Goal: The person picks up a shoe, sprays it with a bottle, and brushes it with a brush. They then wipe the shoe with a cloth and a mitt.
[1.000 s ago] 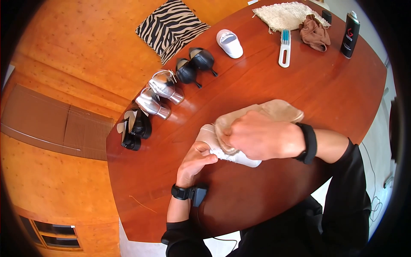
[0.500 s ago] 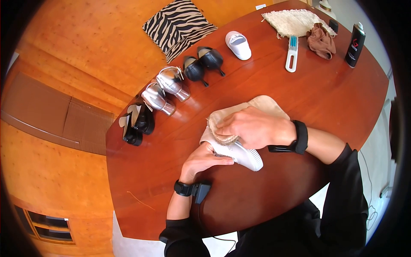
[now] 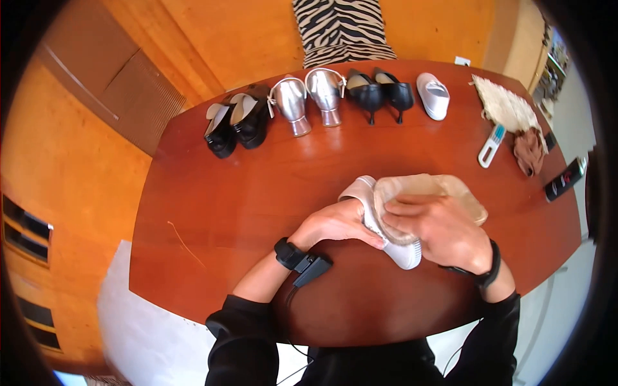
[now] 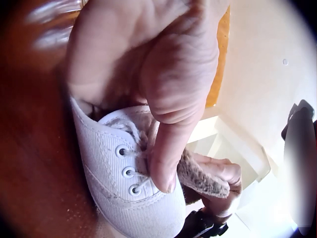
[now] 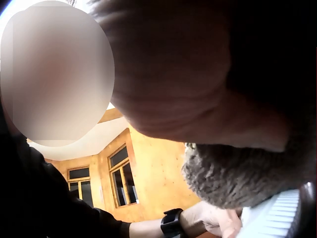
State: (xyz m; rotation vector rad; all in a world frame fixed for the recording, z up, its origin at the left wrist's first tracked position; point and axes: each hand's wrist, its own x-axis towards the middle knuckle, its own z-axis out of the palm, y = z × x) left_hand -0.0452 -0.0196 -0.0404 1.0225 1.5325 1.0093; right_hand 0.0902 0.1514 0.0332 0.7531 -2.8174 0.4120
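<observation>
My left hand [image 3: 338,222] grips a small white lace-up sneaker [image 4: 124,193] over the middle of the table, the thumb pressed across its laces. Ribbed canvas and metal eyelets show in the left wrist view. In the head view, the sneaker's toe points toward me. A beige cloth with a fuzzy underside [image 3: 457,190] lies against the sneaker's sole side, held by my right hand [image 3: 444,235] with bent fingers. Its grey-brown pile [image 5: 228,178] rests close on the ribbed white sole edge in the right wrist view. Part of the sneaker is hidden behind the cloth.
Along the far edge stand black shoes [image 3: 251,122], silver heels [image 3: 290,100], black heels [image 3: 367,96] and another white sneaker [image 3: 434,96]. Farther right are a cream shaggy cloth [image 3: 508,103], a white-handled brush [image 3: 491,148], a brown cloth [image 3: 530,151] and a black spray can [image 3: 566,179].
The head view has turned, so the table sits more level. My right hand has shifted the cloth over the sneaker toward the sole side. The left hand keeps its hold.
</observation>
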